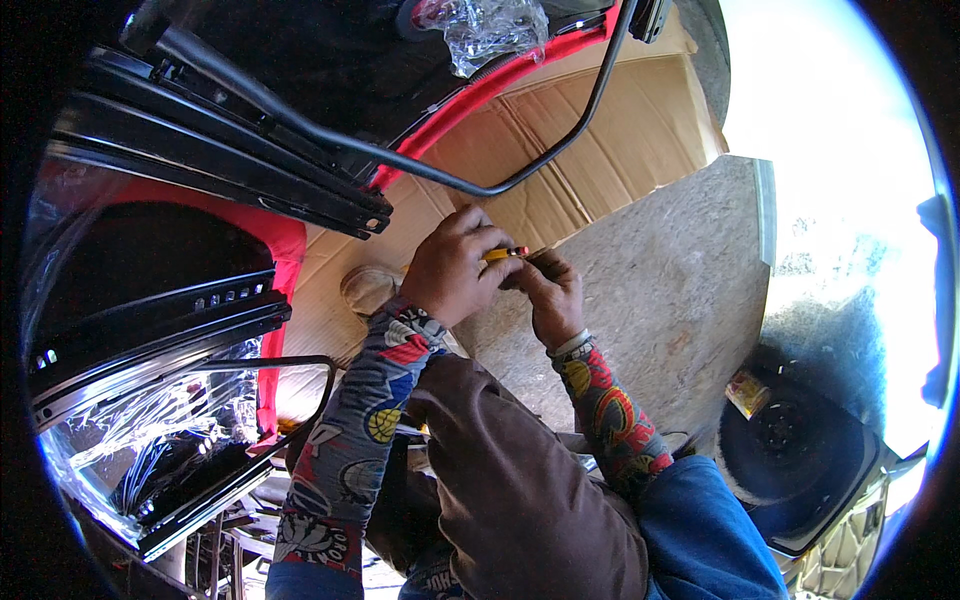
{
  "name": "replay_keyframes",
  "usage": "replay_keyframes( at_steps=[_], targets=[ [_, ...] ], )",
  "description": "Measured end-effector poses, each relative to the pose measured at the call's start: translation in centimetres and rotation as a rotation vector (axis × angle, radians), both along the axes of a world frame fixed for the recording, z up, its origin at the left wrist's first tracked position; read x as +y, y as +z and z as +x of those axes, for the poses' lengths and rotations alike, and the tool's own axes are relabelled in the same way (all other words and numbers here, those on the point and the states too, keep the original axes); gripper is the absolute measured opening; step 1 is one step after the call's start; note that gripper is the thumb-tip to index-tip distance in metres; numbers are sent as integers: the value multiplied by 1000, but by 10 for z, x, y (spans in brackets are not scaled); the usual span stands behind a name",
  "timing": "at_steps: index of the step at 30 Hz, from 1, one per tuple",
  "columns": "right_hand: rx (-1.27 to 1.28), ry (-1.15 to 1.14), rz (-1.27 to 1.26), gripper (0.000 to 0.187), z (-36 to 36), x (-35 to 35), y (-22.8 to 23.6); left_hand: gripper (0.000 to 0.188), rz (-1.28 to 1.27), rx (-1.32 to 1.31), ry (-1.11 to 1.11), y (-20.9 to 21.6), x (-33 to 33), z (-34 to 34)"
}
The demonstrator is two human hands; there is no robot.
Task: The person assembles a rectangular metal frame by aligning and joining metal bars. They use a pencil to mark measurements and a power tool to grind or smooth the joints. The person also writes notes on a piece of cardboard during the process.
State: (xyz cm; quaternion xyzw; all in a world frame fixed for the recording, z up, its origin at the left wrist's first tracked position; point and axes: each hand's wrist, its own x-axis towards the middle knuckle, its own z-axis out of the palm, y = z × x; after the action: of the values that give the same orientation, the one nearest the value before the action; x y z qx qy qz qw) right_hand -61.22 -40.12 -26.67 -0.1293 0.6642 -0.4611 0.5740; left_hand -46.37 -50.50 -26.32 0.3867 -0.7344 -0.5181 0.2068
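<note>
My left hand is closed around a small yellow stick-shaped tool with a dark band and a red end; its exact kind cannot be made out. Close beside that end is my right hand, its fingers and thumb pinched together. Whatever they grip, if anything, is too small or hidden. Both hands are in front of me, above cardboard and grey floor. Beyond them, a bent black metal bar curves out from a black seat with red trim and dark metal rails.
Another black and red seat with rails and a thin bar lies at left, partly wrapped in clear plastic. Crumpled plastic sits on the far seat. At lower right, a yellow packet rests on a dark, rounded object.
</note>
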Motion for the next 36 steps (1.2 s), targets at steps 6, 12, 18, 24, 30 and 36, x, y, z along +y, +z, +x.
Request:
replay_keyframes(
  at_steps=[6, 12, 18, 24, 30, 36],
  targets=[
    [7, -14, -16, 12, 0, 2, -4, 17, -4, -181, -48, 6, -1, -11],
    [119, 103, 6, 14, -5, 3, -6, 19, 131, -222, 48, 2, -4, -23],
    [-49, 81, 9, 19, -10, 2, -1, 22, 257, -231, 93, -3, -16, -17],
    [-121, 68, -38, 23, -11, 2, -7, 25, 247, -116, -53, 3, -20, -15],
    [-21, 84, -58, 20, -11, 6, -12, 17, 93, -219, -181, 9, -13, -22],
    [244, 265, -27, 16, -16, 6, -16, 17, 89, -198, -169, -4, -7, -20]
  ],
)
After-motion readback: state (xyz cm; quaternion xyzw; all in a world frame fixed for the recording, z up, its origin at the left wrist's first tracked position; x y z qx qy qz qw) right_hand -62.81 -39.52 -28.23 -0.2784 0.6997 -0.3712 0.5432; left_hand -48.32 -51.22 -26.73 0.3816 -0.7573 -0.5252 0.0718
